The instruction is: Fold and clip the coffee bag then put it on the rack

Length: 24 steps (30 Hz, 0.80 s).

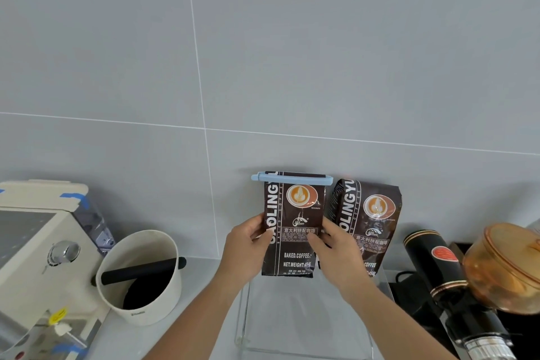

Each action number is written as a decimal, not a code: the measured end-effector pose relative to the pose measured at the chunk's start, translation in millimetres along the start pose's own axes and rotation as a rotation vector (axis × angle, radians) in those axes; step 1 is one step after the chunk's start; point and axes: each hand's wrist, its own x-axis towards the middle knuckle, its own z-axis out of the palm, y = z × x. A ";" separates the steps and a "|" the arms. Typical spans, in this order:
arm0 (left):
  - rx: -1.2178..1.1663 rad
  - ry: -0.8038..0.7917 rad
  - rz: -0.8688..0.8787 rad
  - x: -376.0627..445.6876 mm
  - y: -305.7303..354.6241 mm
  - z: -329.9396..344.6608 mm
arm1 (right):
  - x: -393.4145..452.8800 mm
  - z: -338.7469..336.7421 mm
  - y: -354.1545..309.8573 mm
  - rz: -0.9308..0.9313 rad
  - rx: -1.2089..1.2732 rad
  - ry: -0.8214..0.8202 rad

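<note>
**Clipped coffee bag held upright over the clear rack**

Both forearms reach forward from the bottom of the view and meet at a dark brown foil coffee bag (293, 225) printed with a latte-art cup. The left hand (247, 245) clasps the bag's left edge, thumb laid across the front and fingers behind. The right hand (336, 248) grips the right edge the same way, its thumb pressed on the label band. Between them the bag stands upright, facing the camera, its top folded and pinched under a long pale blue plastic sealing clip (291, 178) that spans the full width and sticks out a little at each end.

The bag's bottom seam sits at the back of a transparent acrylic rack (242, 327); whether it touches the rack's floor is hard to tell through the clear material. Just beside it on the right, a second, unclipped brown coffee bag (368, 222) leans against the wall, partly behind the right hand. The front part of the rack is open.

To the left stand a cream round knock box with a black bar (140, 275) and a cream espresso machine (38, 245) (blue tape on its top corners). To the right is a black grinder with an amber hopper (496, 266). Everything rests on a pale grey counter (201, 295) against a wall of large grey tiles (117, 52).
</note>
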 end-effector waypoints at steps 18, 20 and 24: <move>0.075 -0.005 -0.014 0.6 9.8 -5.2 | 1.7 -7.8 -9.0 0.037 0.026 -0.052; 0.032 -0.019 -0.035 -2.1 16.0 -9.4 | -2.4 -12.6 -15.3 0.043 0.089 -0.064; -0.126 -0.005 -0.136 -18.6 34.0 -24.0 | -22.2 -26.2 -34.0 0.088 0.206 -0.087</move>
